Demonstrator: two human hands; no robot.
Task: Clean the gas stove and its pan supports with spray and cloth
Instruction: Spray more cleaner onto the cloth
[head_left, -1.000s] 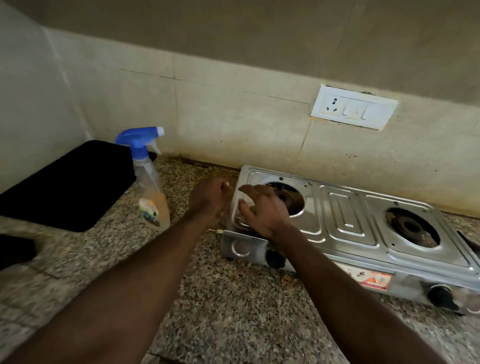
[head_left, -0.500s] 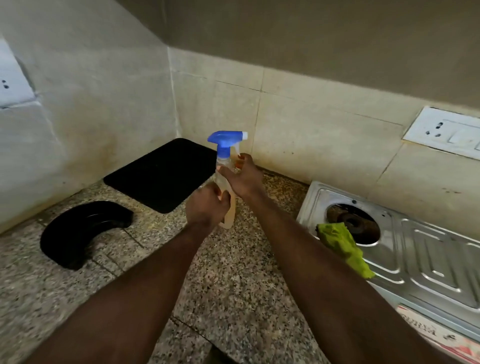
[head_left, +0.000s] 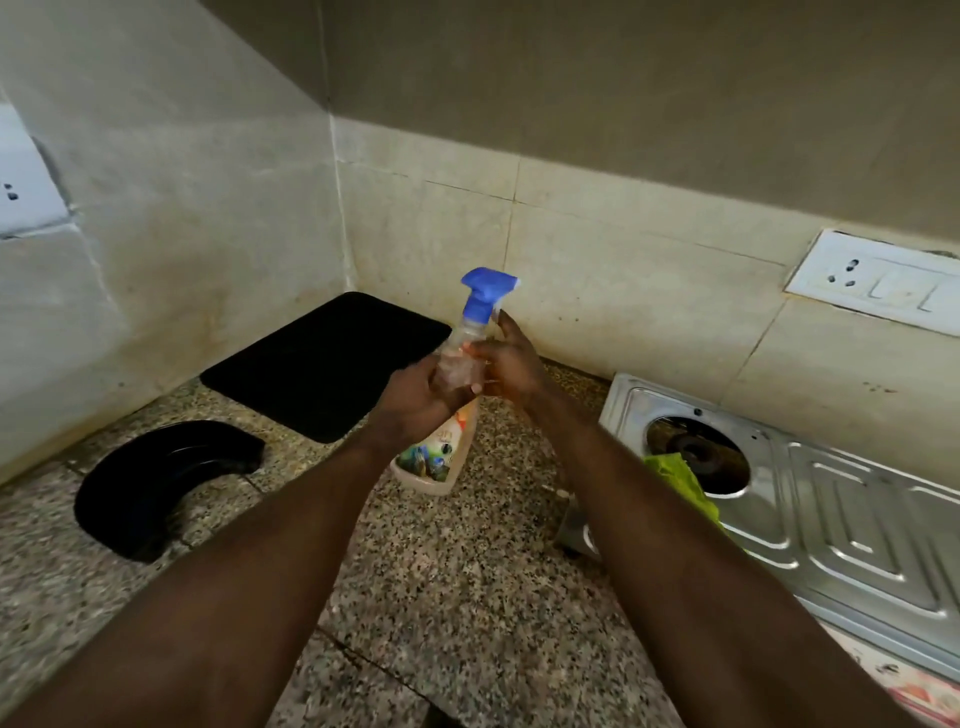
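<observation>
A spray bottle with a blue trigger head is lifted off the granite counter, tilted. My left hand grips its middle from the left. My right hand holds its neck from the right, one finger raised by the trigger. The steel gas stove sits at the right, its left burner bare of any pan support. A green cloth lies crumpled on the stove's left edge, partly hidden behind my right forearm.
A black rectangular mat lies in the corner by the walls. A curved black piece rests on the counter at the left. A white switch plate is on the back wall above the stove.
Both hands left the stove and the cloth, took hold of the spray bottle and lifted it off the counter. The view has swung left toward the corner.
</observation>
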